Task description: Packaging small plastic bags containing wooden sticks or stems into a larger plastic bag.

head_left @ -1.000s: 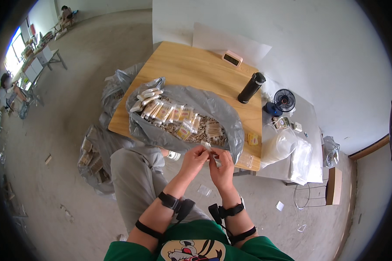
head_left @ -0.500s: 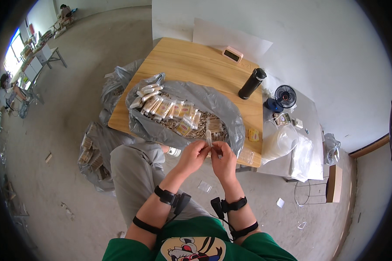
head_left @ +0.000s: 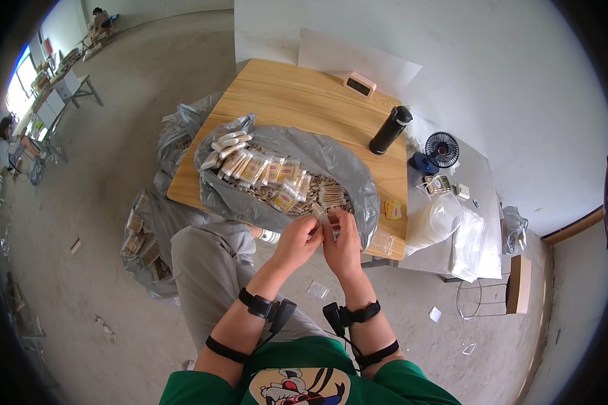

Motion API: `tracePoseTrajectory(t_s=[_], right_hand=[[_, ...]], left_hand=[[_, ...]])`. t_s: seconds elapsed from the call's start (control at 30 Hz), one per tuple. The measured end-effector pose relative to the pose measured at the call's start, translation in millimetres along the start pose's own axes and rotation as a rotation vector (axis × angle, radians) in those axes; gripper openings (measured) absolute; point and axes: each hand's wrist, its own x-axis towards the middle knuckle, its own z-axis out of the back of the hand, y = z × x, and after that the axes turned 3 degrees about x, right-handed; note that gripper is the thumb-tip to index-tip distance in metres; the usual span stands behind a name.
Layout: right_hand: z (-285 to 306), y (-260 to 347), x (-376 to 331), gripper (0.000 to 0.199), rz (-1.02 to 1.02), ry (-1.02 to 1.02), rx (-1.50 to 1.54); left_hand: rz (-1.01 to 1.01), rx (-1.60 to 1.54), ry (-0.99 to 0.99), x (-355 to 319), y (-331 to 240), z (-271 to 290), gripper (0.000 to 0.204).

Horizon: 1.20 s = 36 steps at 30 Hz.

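My left hand [head_left: 297,241] and my right hand [head_left: 343,244] meet at the near edge of a grey plastic bag. Pinched between their fingers is a small clear plastic packet [head_left: 321,214]; its contents are mostly hidden by the fingers. The grey plastic bag [head_left: 355,162] lies wide open on the wooden table. Loose cotton swabs [head_left: 332,194] with wooden sticks fill it. Several filled packets of cotton swabs [head_left: 253,169] with yellow labels rest on top, at the left and middle of the heap.
Yellow cards [head_left: 393,209] lie to my right on the wooden table [head_left: 284,88], with a black bottle [head_left: 390,130] and pink clock [head_left: 360,84] farther back. A side table holds a fan [head_left: 442,150] and clear bags [head_left: 469,243]. Another grey bag [head_left: 145,250] stands on the floor at left.
My right hand has shifted slightly up and left, its fingers higher along the packet. The packet now tilts to the left. My left hand has hardly moved.
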Motion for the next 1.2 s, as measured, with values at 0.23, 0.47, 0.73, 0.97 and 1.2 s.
tracePoseTrajectory(t_s=[0.23, 0.47, 0.73, 0.97, 1.2], right_hand=[[3.3, -23.1, 5.7, 0.015, -0.053, -0.040, -0.135], [-14.0, -55.7, 12.4, 0.027, -0.623, -0.205, 0.939], [-9.6, -80.2, 24.9, 0.033, -0.508, -0.026, 0.730], [-8.0, -63.7, 51.3, 0.016, -0.388, 0.218, 0.503], [-16.5, -75.8, 51.0, 0.006, -0.474, 0.075, 0.622]], left_hand=[[-0.185, 0.163, 0.033, 4.8, 12.7, 0.3, 0.011], [0.262, -0.205, -0.228, 13.5, 37.3, -0.2, 0.028], [0.324, -0.315, -0.172, 40.4, 45.8, 0.1, 0.023], [0.116, 0.094, -0.132, 52.8, 35.6, -0.1, 0.018], [0.234, -0.189, -0.137, 52.5, 45.8, -10.5, 0.013]])
